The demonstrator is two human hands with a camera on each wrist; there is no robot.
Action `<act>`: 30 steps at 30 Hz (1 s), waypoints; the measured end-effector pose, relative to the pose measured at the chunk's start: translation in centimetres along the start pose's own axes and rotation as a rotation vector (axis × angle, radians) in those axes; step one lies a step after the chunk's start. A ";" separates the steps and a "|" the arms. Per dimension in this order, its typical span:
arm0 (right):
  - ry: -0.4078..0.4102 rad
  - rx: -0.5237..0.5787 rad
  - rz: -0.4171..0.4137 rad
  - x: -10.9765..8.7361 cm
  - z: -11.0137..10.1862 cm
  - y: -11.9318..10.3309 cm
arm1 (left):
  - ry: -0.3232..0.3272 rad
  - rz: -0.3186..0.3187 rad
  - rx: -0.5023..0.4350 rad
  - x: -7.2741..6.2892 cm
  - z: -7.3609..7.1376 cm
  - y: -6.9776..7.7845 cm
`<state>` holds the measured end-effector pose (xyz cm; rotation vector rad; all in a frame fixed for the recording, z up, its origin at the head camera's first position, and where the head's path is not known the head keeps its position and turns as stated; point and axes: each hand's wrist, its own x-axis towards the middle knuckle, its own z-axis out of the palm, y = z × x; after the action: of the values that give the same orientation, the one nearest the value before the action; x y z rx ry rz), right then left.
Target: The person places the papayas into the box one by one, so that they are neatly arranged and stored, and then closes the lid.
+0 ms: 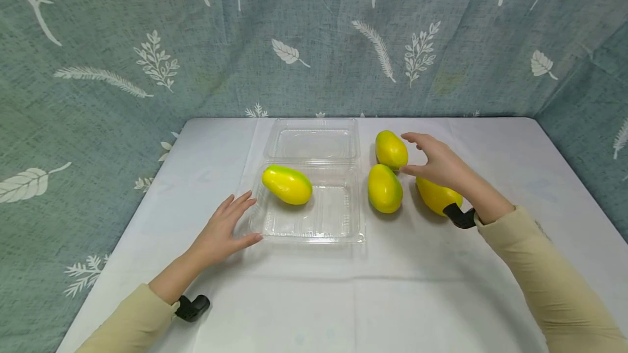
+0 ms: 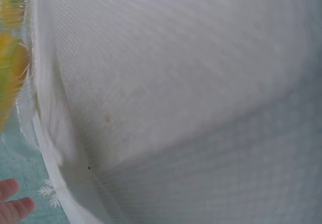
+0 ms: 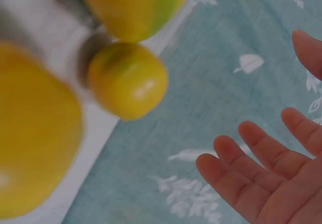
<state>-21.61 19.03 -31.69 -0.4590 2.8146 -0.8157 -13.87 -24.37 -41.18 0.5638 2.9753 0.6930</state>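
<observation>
A clear plastic clamshell container (image 1: 336,208) lies with its lid folded back, and one yellow-green mango (image 1: 287,184) rests inside at the left. My left hand (image 1: 221,236) is beside the container's left wall, fingers spread and holding nothing; its fingertips (image 2: 19,208) just enter the left wrist view. On the right, my right hand (image 1: 438,163) hovers with thumb and fingers apart, right at the side of the back mango (image 1: 391,149). A second mango (image 1: 385,188) lies in front of that one. Under my right wrist a third mango (image 1: 436,196) is partly hidden.
A white cloth (image 1: 304,298) covers the table. The open lid (image 1: 314,143) lies flat toward the table's back edge. A green leaf-patterned curtain (image 1: 314,42) hangs behind and along the sides. Each wrist carries a black camera mount (image 1: 192,308).
</observation>
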 end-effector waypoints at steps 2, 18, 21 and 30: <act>0.006 -0.001 0.006 -0.5 0.0 0.8 | 0.001 0.000 -0.004 0.0 0.0 0.0; 0.014 -0.022 0.108 -3.1 1.0 5.9 | -0.003 -0.006 0.003 0.0 0.0 0.1; 0.007 -0.027 0.119 -3.3 1.1 6.3 | -0.002 -0.007 0.000 0.0 0.0 0.1; -0.025 0.044 0.142 -4.1 1.2 7.2 | -0.006 -0.011 -0.003 0.0 0.0 0.0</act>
<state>-19.26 25.57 -36.32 -0.2567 2.7622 -0.8349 -13.82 -24.36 -41.19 0.5481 2.9689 0.6939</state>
